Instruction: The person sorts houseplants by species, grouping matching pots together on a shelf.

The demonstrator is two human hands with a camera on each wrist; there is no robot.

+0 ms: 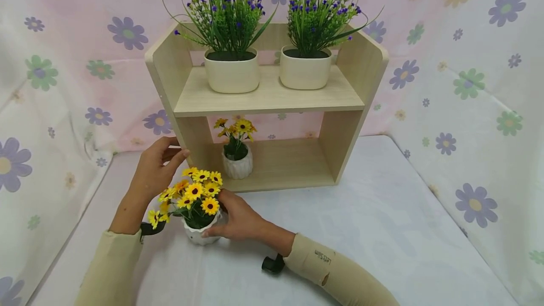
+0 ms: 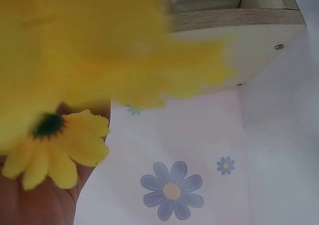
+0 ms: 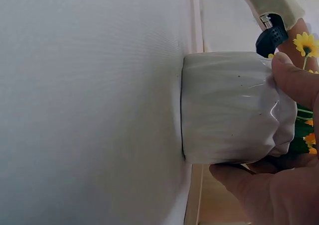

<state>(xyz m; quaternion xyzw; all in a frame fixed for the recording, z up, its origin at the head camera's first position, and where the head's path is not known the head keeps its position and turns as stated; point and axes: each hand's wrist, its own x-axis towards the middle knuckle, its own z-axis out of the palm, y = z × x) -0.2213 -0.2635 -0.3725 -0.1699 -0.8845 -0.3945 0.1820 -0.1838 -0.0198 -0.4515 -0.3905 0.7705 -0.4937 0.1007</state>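
Observation:
My right hand point(image 1: 243, 218) grips a small white ceramic flowerpot point(image 1: 197, 236) by its wavy rim, the thumb on the near side and the fingers round the far side. Yellow artificial flowers point(image 1: 194, 191) with dark centres fill it. In the right wrist view the pot point(image 3: 224, 108) has its base right at the white cloth. My left hand point(image 1: 152, 170) is at the left side panel of a light wooden shelf point(image 1: 272, 107), loosely bent fingertips by its front edge. Blurred yellow petals point(image 2: 99, 41) cover much of the left wrist view.
A similar white pot of yellow flowers point(image 1: 238, 165) stands on the shelf's lower board, towards the left. Two cream planters, one left point(image 1: 232, 77) and one right point(image 1: 305, 72), hold purple-flowered grass on the upper board. Floral cloth point(image 1: 467, 107) hangs around the white-covered table point(image 1: 382, 230).

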